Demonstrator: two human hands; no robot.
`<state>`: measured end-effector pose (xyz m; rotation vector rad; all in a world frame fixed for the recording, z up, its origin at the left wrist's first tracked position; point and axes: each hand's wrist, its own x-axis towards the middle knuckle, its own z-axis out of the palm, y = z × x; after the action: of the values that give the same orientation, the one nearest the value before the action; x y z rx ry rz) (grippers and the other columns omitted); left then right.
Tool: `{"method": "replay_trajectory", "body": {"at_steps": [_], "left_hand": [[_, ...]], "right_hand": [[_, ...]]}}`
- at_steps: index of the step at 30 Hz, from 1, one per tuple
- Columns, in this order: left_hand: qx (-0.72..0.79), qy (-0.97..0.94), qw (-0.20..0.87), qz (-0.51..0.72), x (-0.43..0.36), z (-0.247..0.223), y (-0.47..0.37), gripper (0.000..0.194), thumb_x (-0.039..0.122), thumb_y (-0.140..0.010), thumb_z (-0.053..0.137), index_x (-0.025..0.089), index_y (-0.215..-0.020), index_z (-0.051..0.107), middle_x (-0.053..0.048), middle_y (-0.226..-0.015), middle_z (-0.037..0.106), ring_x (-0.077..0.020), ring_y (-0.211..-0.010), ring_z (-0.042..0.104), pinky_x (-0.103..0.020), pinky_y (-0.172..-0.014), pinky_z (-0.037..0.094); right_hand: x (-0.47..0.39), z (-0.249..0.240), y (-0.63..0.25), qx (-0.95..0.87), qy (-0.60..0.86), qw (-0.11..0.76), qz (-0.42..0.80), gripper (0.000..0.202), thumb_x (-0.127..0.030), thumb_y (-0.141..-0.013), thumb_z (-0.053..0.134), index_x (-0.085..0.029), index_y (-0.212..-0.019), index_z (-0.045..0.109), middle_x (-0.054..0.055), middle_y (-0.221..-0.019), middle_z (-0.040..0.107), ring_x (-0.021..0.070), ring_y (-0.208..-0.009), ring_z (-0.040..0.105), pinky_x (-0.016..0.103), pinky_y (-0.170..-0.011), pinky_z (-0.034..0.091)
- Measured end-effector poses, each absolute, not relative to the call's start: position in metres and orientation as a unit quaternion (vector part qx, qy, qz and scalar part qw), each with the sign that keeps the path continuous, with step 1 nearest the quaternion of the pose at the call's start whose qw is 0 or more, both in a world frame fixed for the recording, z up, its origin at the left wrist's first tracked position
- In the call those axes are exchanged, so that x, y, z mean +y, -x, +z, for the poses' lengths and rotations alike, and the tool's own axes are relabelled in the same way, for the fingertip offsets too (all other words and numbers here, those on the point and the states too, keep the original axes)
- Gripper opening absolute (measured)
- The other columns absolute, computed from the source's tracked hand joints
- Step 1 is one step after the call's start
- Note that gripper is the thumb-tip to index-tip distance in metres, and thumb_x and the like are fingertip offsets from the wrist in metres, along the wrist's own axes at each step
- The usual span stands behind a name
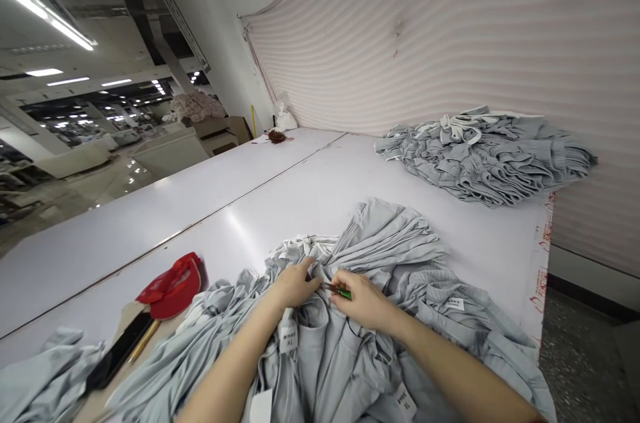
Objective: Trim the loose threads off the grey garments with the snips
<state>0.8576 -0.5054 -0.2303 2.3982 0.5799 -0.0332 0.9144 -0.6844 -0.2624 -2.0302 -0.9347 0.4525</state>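
Note:
Light grey garments (325, 343) lie heaped across the near part of the table, with white size labels such as one (289, 338) sewn on. My left hand (296, 282) is closed at the middle of the heap, its thumb and fingers pinching grey fabric. Close beside it, my right hand (357, 298) grips a small tool with a green handle and a dark metal tip, which looks like thread snips (342, 291). Its tip points left, at the fabric by my left fingers. Whether the blades touch cloth is hidden.
A white table (280, 176) carries a second grey garment pile (490, 156) at the far right. To the left are a red cap (175, 290), a black flat item (120, 350) and a yellow-brown stick (144, 341). Pink striped sheeting (425, 43) hangs behind.

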Motion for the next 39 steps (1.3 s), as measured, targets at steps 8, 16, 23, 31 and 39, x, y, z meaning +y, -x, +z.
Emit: {"method": "replay_trajectory", "body": {"at_steps": [8, 16, 23, 31, 39], "left_hand": [[0.246, -0.877, 0.397, 0.113, -0.491, -0.244, -0.845, 0.013, 0.02, -0.062, 0.051, 0.025, -0.072, 0.044, 0.004, -0.062, 0.048, -0.019, -0.065, 0.051, -0.03, -0.067, 0.039], [0.209, -0.683, 0.67, 0.204, -0.501, -0.239, -0.788, 0.03, 0.038, -0.069, 0.069, 0.024, -0.082, 0.046, 0.008, -0.067, 0.048, -0.0102, -0.059, 0.047, -0.02, -0.059, 0.039], [0.23, -0.589, 0.751, 0.191, -0.517, -0.225, -0.778, 0.04, 0.037, -0.061, 0.083, 0.024, -0.079, 0.05, 0.008, -0.066, 0.056, -0.0106, -0.06, 0.053, -0.019, -0.062, 0.041], [0.232, -0.615, 0.726, 0.203, -0.519, -0.231, -0.776, 0.037, 0.038, -0.068, 0.075, 0.025, -0.098, 0.058, 0.002, -0.077, 0.067, -0.0166, -0.071, 0.061, -0.025, -0.07, 0.045], [0.223, -0.84, 0.413, 0.272, -0.496, -0.221, -0.774, 0.022, 0.029, -0.063, 0.069, 0.026, -0.083, 0.078, -0.007, -0.088, 0.062, -0.0298, -0.097, 0.056, -0.038, -0.095, 0.04]], "right_hand": [[-0.697, -0.244, -0.896, -0.452, 0.722, 0.478, 0.215, 0.007, -0.019, -0.08, 0.066, -0.021, -0.083, 0.06, -0.001, -0.08, 0.063, 0.017, -0.077, 0.059, 0.024, -0.064, 0.039], [-0.678, -0.237, -0.903, -0.445, 0.749, 0.48, 0.102, 0.016, -0.029, -0.085, 0.067, -0.023, -0.1, 0.07, 0.002, -0.096, 0.066, 0.0182, -0.085, 0.063, 0.028, -0.074, 0.046], [-0.657, -0.239, -0.89, -0.499, 0.742, 0.447, 0.0, 0.019, -0.025, -0.085, 0.069, -0.023, -0.103, 0.073, 0.002, -0.096, 0.072, 0.0185, -0.082, 0.066, 0.029, -0.075, 0.047], [-0.656, -0.24, -0.896, -0.464, 0.73, 0.5, 0.045, 0.013, -0.024, -0.087, 0.063, -0.024, -0.094, 0.074, 0.002, -0.095, 0.072, 0.0166, -0.083, 0.067, 0.025, -0.072, 0.047], [-0.682, -0.25, -0.896, -0.428, 0.77, 0.465, 0.085, 0.007, -0.02, -0.082, 0.062, -0.023, -0.088, 0.06, -0.001, -0.08, 0.067, 0.0179, -0.071, 0.063, 0.025, -0.06, 0.04]]}}
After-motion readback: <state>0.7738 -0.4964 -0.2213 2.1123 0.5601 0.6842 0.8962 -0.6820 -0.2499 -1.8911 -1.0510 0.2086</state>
